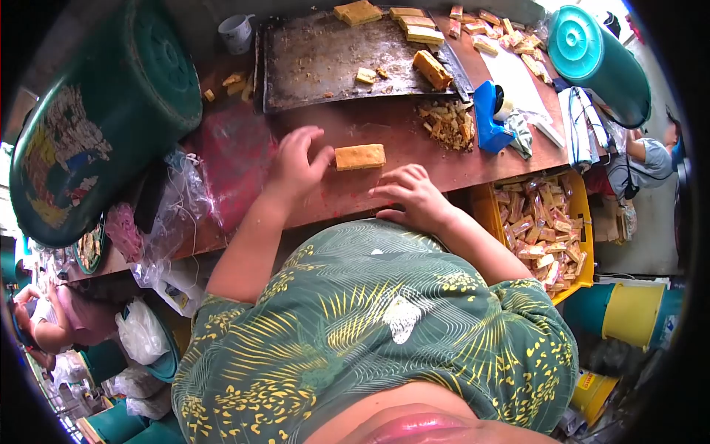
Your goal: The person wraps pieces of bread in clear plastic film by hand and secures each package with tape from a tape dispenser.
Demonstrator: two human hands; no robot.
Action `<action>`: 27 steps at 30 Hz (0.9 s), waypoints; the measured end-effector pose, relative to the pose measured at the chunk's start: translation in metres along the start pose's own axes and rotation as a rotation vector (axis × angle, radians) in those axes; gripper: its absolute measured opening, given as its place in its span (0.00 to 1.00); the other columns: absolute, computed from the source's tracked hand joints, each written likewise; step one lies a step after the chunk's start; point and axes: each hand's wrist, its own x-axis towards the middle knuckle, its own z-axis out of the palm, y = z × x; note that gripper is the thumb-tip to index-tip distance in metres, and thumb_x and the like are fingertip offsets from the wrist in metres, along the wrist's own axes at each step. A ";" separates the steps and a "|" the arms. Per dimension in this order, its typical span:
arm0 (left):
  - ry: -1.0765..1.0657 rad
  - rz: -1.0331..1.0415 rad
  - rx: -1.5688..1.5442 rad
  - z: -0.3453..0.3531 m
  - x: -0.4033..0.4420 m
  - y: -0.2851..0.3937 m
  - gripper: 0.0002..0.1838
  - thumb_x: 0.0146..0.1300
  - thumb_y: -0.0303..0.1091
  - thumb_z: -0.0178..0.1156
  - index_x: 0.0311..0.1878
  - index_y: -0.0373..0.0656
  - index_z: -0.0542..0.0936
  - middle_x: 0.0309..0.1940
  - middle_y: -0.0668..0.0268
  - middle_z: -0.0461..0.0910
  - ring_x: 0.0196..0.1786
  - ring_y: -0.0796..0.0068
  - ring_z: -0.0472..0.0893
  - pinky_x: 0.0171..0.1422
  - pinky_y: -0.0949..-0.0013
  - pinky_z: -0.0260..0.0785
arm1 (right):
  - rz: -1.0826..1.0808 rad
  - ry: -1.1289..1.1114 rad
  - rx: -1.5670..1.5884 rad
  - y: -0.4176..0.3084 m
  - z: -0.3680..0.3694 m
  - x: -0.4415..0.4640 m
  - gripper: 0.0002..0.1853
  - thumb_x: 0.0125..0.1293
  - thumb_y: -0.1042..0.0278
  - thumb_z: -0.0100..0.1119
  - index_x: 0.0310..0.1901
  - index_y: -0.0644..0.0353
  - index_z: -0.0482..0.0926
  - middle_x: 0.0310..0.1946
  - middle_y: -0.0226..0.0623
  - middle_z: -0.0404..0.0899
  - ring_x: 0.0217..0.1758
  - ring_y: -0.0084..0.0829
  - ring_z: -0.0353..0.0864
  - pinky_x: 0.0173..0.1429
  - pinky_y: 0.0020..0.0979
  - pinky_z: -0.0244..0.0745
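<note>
A golden rectangular cake bar (360, 157) lies flat on the red-brown tabletop between my two hands. To its left is my left hand (296, 164), with thumb and fingers apart and the thumb close to the bar's end. My right hand (410, 194) rests lower right of the bar, near the table's front edge, its fingers loosely spread and holding nothing. Beyond the bar sits a worn metal baking tray (318, 66) with more cake pieces (433, 70) along its right side. A pile of crumbs and broken pieces (447, 124) lies right of the tray.
A blue tape dispenser (492, 118) stands at the right. Wrapped bars fill a yellow crate (586, 244) below the table's right end; others (510, 37) lie at the back. Large green buckets (166, 66), a white mug (236, 34) and plastic bags (174, 214) surround the workspace. Another person (55, 318) is at far left.
</note>
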 end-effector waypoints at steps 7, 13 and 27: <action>-0.020 -0.138 0.221 0.040 0.047 -0.005 0.17 0.66 0.44 0.68 0.49 0.40 0.86 0.51 0.55 0.83 0.58 0.49 0.81 0.63 0.49 0.75 | 0.013 -0.009 0.005 0.003 0.004 -0.018 0.08 0.61 0.57 0.73 0.42 0.43 0.88 0.47 0.23 0.83 0.57 0.34 0.79 0.65 0.42 0.70; -0.233 -0.034 0.394 0.027 0.060 0.026 0.18 0.64 0.44 0.71 0.46 0.39 0.83 0.41 0.59 0.84 0.50 0.56 0.83 0.58 0.54 0.76 | -0.003 -0.001 0.083 -0.005 -0.018 -0.016 0.04 0.61 0.60 0.73 0.38 0.43 0.90 0.38 0.24 0.84 0.47 0.32 0.82 0.56 0.38 0.74; -0.330 0.235 0.039 -0.009 0.026 0.076 0.32 0.64 0.27 0.67 0.72 0.49 0.72 0.41 0.65 0.89 0.47 0.62 0.87 0.59 0.58 0.73 | 0.194 0.141 0.050 0.014 -0.046 0.057 0.10 0.60 0.64 0.73 0.39 0.55 0.83 0.41 0.35 0.86 0.48 0.42 0.83 0.57 0.43 0.76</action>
